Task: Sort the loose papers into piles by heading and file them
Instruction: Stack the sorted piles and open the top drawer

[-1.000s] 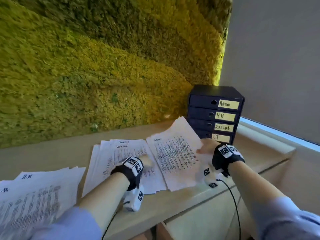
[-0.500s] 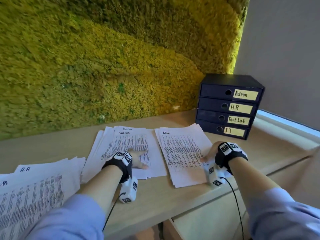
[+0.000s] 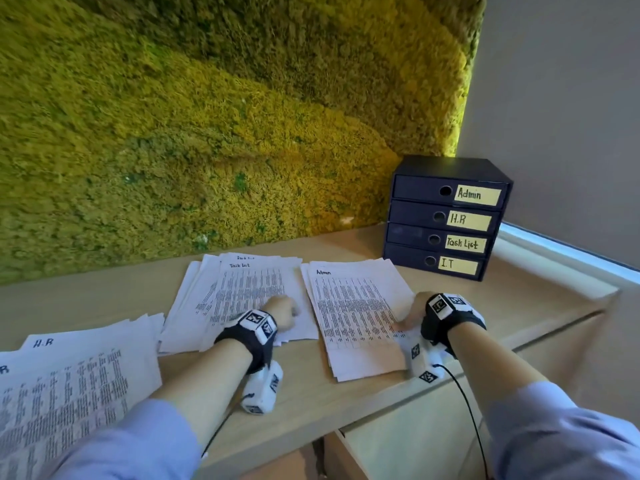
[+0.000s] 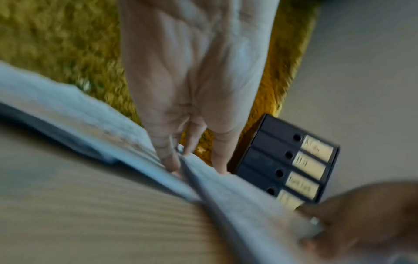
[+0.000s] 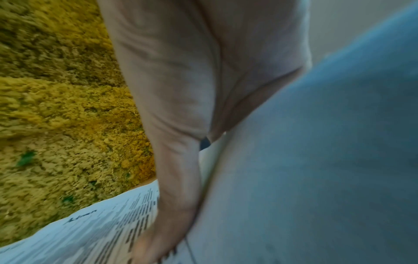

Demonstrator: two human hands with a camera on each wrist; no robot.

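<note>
Three paper piles lie on the desk (image 3: 526,306): H.R (image 3: 69,382) at the left, Task List (image 3: 249,289) in the middle, Admin (image 3: 349,303) to the right. My left hand (image 3: 287,311) rests on the lower right of the Task List pile with straight fingertips (image 4: 172,164) touching the sheets. At the Admin pile's right edge my right hand (image 3: 407,318) pinches it, thumb (image 5: 172,205) on the printed top sheet, fingers hidden beneath. The dark drawer box (image 3: 446,226) stands at the back right, drawers shut, labelled Admin, H.R, Task List, I.T.
A green-yellow moss wall (image 3: 207,133) runs along the back of the desk. A grey wall and window sill (image 3: 561,251) close the right side. Below the desk's front edge is a pale cabinet front (image 3: 408,441). Bare desk lies between the Admin pile and the drawer box.
The Admin pile, raised and tilted a second ago, now lies flat on the desk with my right hand lower at its edge. My left hand has stayed on the Task List pile.
</note>
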